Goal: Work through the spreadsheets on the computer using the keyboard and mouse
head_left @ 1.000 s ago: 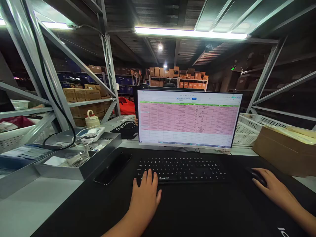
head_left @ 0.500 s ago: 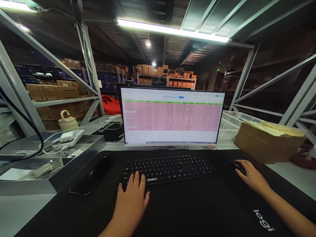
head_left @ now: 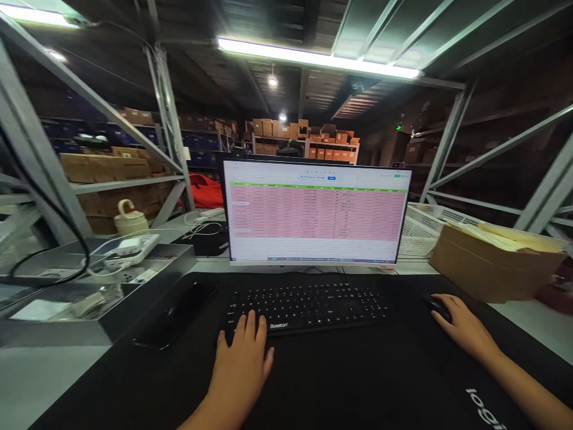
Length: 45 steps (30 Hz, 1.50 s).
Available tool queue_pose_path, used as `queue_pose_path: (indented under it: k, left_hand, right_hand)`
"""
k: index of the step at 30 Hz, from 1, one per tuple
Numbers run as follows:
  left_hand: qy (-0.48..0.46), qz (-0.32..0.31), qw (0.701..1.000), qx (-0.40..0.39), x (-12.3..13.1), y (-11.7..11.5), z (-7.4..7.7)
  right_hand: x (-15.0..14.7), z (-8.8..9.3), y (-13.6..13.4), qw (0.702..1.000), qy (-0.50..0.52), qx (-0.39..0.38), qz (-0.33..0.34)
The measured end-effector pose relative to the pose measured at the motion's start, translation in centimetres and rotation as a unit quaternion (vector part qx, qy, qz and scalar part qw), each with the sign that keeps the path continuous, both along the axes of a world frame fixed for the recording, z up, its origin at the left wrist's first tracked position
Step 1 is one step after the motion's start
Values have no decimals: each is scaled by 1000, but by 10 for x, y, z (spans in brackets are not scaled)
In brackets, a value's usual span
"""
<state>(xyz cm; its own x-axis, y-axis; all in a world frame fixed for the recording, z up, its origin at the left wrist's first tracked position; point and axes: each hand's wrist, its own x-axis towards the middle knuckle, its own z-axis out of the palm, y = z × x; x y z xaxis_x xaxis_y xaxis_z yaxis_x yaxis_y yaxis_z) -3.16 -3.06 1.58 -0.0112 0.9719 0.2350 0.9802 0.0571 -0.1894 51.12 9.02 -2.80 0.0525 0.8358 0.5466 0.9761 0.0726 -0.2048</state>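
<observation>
My left hand (head_left: pixel 244 349) rests with its fingers spread over the lower left keys of a black keyboard (head_left: pixel 308 307). At the right, my right hand (head_left: pixel 461 325) is curled over a black computer mouse (head_left: pixel 441 308), partly covering it. Both lie on a large black desk mat (head_left: pixel 331 376) with white lettering. Behind the keyboard stands a monitor (head_left: pixel 317 215) showing a spreadsheet with pink rows under a green header. A dark smartphone (head_left: pixel 174 316) lies on the mat, left of the keyboard.
A grey divided tray (head_left: pixel 147 298) with a white device and plastic bags stands at the left, near a cream bottle (head_left: pixel 131 220). At the right are a cardboard box (head_left: pixel 487 263) and white plastic baskets (head_left: pixel 418 230). Metal shelving posts flank the desk.
The whole view has shifted slightly, so everything sits a little further right. My hands stay in place on the keyboard and the mouse, and the pink spreadsheet is still on the screen.
</observation>
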Motion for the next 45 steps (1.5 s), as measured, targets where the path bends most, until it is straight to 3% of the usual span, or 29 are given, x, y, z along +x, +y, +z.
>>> queue_pose_path:
  k: [9,21,32,45]
  left_hand:
    - [-25,5,1000,3,2,-3,1]
    - [6,9,1000,-12,2,0,3]
    - [22,10,1000,-15,0,1,0]
    - [16,-10,999,29,-5,6,-11]
  right_hand:
    - [26,-24,30,998,24,-4,63]
    - [-1,-2,11,999,28,-24,29]
    - [0,-5,11,999,19,-37,19]
    - [-13,7,2,999,27,-45,13]
